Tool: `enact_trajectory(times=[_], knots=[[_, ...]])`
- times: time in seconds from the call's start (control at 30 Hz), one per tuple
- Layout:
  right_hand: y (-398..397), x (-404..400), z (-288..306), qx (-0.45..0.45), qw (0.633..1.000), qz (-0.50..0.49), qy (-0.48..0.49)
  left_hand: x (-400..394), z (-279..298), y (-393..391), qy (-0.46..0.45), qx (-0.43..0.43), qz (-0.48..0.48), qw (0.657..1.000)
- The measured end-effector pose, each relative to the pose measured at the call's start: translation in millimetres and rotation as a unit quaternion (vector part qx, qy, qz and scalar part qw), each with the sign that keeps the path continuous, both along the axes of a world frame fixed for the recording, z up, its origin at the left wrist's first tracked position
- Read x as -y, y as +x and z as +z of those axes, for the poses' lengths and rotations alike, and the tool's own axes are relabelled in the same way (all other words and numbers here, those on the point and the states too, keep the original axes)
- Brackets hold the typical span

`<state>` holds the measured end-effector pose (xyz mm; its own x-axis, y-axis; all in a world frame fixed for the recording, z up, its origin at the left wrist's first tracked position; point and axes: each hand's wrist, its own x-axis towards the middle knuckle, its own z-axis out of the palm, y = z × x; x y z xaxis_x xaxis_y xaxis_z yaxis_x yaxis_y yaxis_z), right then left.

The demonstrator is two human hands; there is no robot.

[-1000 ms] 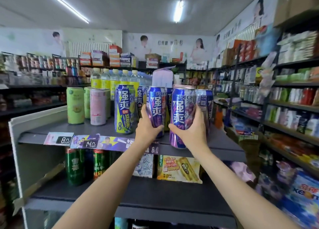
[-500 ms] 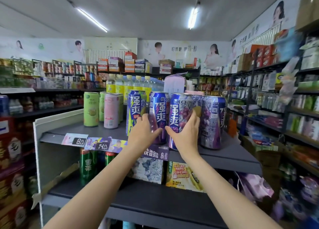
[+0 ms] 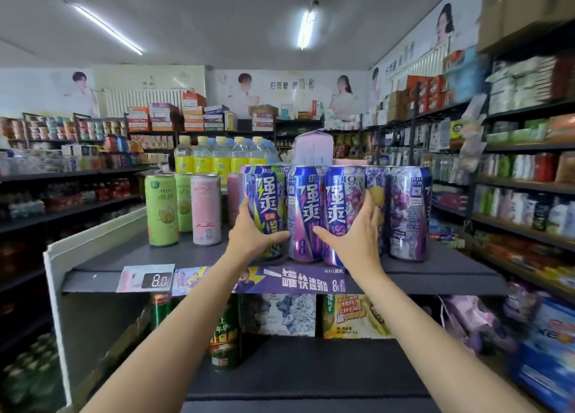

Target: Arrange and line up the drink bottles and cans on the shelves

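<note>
Tall blue RIO cans stand in a row at the front of the dark top shelf (image 3: 130,257). My left hand (image 3: 252,235) wraps the lower part of the yellow-green-marked can (image 3: 264,194). My right hand (image 3: 357,238) grips the purple grape can (image 3: 340,194), fingers round its right side. Between the two stands another blue-purple can (image 3: 303,207), touching both. One more grape can (image 3: 407,210) stands to the right. Green cans (image 3: 161,207) and a pink can (image 3: 205,207) stand apart at the left.
Yellow-labelled bottles (image 3: 217,160) and a lilac carton (image 3: 314,148) stand behind the cans. Price tags (image 3: 155,280) hang on the shelf lip. Below are green beer cans (image 3: 224,341) and boxed packs (image 3: 280,313). Stocked shelves line the aisle to the right (image 3: 529,194).
The grape can in my right hand has come down onto the shelf and been pushed left against its neighbours. The cans now stand close together. My view has shifted nearer and rightward.
</note>
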<state>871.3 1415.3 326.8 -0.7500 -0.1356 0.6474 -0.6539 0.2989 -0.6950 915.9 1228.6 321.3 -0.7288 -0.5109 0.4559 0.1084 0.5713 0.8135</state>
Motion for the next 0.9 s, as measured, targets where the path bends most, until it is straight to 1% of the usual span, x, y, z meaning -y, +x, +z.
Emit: enact_trajectory(times=[0.07,0.2,0.3,0.47,0.67,0.9], knots=[[1,6,0,0.003,1.000,-0.011,0.008,5,-3,-2,-0.023,-0.001,-0.005,1.000],[1,15,-1,0.010,1.000,-0.024,0.016,9,-4,-2,-0.038,-0.012,0.000,0.999],[-1,20,-3,-0.005,0.999,-0.035,0.012,12,-5,-6,-0.050,-0.022,0.013,0.998],[-7,29,-8,-0.022,0.998,-0.054,0.000,8,-7,-8,-0.068,-0.013,0.048,0.996],[-10,42,-10,-0.047,0.994,-0.094,-0.007,-3,-5,-10,-0.093,0.025,0.108,0.989],[-11,53,-5,-0.031,0.993,-0.104,0.035,-17,0,-6,-0.114,0.062,0.155,0.979]])
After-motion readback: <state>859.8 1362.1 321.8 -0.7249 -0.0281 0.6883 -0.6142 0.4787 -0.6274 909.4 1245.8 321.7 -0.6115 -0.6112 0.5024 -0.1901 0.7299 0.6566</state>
